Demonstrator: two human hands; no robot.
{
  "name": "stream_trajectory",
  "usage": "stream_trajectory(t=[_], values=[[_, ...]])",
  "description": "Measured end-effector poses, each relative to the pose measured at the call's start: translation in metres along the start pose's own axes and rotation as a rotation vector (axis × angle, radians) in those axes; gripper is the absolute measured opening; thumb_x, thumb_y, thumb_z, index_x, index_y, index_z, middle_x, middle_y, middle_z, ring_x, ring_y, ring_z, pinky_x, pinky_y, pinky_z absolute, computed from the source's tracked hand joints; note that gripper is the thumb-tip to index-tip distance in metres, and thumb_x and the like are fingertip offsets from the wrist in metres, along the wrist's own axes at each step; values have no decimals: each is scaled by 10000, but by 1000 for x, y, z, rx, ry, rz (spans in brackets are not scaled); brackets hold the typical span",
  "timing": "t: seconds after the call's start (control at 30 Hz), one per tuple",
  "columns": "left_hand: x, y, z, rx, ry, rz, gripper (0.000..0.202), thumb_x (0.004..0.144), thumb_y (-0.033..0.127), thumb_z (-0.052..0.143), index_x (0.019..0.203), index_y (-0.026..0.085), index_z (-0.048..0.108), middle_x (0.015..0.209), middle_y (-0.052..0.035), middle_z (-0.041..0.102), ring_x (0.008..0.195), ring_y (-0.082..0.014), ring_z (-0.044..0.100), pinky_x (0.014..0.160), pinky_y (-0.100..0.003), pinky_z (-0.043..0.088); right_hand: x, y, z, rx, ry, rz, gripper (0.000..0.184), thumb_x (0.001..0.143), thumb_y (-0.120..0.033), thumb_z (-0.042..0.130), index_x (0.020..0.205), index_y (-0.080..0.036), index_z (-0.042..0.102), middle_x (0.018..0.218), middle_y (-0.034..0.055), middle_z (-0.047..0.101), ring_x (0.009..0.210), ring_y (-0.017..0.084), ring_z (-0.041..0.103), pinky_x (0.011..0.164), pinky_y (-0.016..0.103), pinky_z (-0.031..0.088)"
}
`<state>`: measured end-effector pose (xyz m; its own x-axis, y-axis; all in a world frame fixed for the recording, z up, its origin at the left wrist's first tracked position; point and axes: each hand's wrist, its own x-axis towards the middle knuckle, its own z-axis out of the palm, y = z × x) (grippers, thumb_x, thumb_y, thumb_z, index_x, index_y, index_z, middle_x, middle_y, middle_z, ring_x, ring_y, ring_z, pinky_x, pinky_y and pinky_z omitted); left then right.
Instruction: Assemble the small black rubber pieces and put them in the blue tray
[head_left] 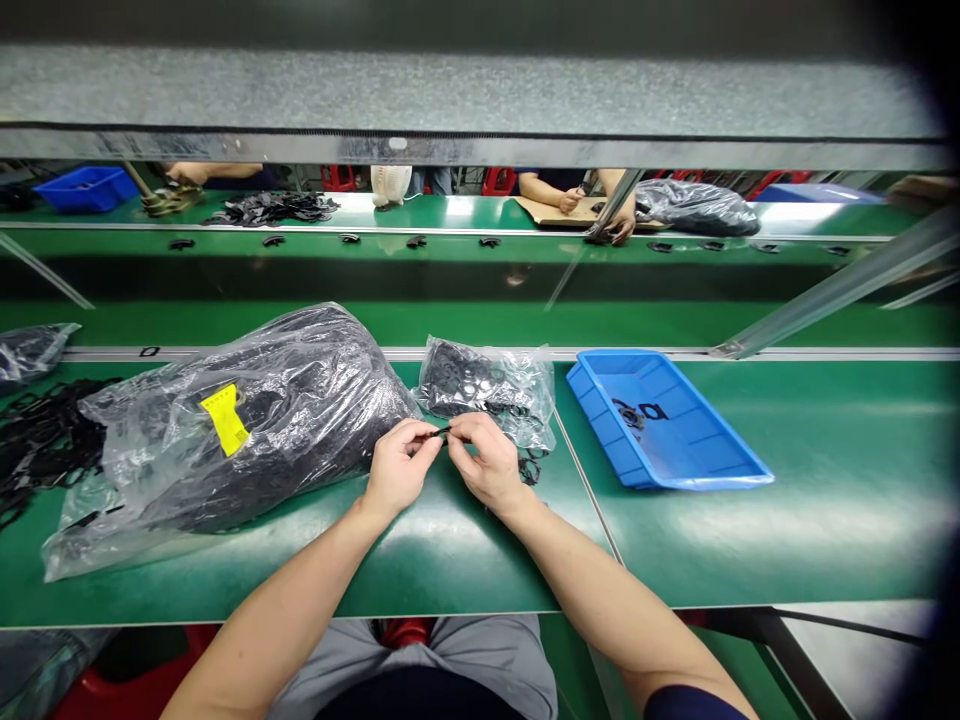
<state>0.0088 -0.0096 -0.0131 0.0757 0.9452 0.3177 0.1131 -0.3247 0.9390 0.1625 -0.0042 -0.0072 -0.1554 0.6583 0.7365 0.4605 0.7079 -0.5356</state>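
My left hand [399, 464] and my right hand [488, 462] meet over the green table [450, 550], each pinching one end of a small black part [443, 434] held between their fingertips. Just behind the hands lies a small clear bag [491, 385] of black ring-shaped parts. To the left rests a big clear plastic bag [247, 430] stuffed with black parts, bearing a yellow tag [224, 418]. At the right stands a blue tray [660, 420] with a few black parts in it.
Loose black parts [41, 440] are heaped at the far left. Beyond a green conveyor [480, 290], other people's hands [592, 200] work at a far bench with a dark bag [694, 207], black parts [270, 208] and a blue bin [86, 188].
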Motion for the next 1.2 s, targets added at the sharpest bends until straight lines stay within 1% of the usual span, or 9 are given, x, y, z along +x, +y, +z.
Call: stream_trajectory(t=[0.3,0.4,0.5,0.63,0.73,0.8,0.97,1.1,1.2], values=[[1,-2,-1,21,-4,31,121,842,258,602,869,172,683,858,-57,627,767,-151,612,654,-245,529,4,1,-1,110,-53,154,71,845,-164,549,802,-211,579,846,53,623,795,179,606,678,323,521],[1,-1,-2,24,-21,31,123,845,260,597,869,175,682,854,-56,626,773,-154,615,663,-250,532,1,4,1,211,-51,319,16,834,-216,578,821,-207,577,868,55,624,790,176,613,644,302,527],[1,0,-2,34,-25,40,122,846,256,593,872,177,684,854,-56,630,777,-156,620,661,-252,534,0,8,4,370,-49,535,166,801,-283,636,931,-204,568,853,47,632,758,172,622,644,301,540],[2,1,-3,56,-35,52,121,838,245,599,882,176,688,858,-57,641,785,-159,629,675,-262,540,3,11,1,518,-71,659,251,740,-312,693,926,-189,577,784,24,618,718,166,604,630,292,531],[3,1,-3,53,-40,24,116,831,236,603,882,170,684,867,-56,649,782,-156,634,675,-262,543,6,10,-4,505,-156,660,195,762,-306,656,907,-182,612,742,9,607,643,147,577,577,275,502],[4,0,-3,55,-42,-3,113,830,234,603,878,166,679,857,-53,655,768,-150,634,670,-257,540,7,8,-6,423,-211,583,159,788,-301,630,896,-184,646,764,18,617,658,149,581,586,277,491],[3,-5,-3,69,45,-24,190,837,247,601,1006,177,649,909,-57,664,776,-142,642,684,-256,537,2,6,-1,296,-201,466,154,837,-311,614,911,-197,686,804,34,638,703,159,601,612,282,498],[3,-3,-5,184,77,134,142,854,218,569,968,193,648,953,-64,646,860,-160,628,759,-296,533,-2,5,5,300,-185,485,149,841,-311,624,917,-197,683,804,32,642,695,152,614,635,284,528],[4,1,-7,274,50,253,119,870,190,539,885,200,657,931,-67,644,899,-177,612,822,-334,513,-4,4,7,353,-175,513,152,847,-321,617,919,-199,669,781,24,608,602,128,592,517,247,524]])
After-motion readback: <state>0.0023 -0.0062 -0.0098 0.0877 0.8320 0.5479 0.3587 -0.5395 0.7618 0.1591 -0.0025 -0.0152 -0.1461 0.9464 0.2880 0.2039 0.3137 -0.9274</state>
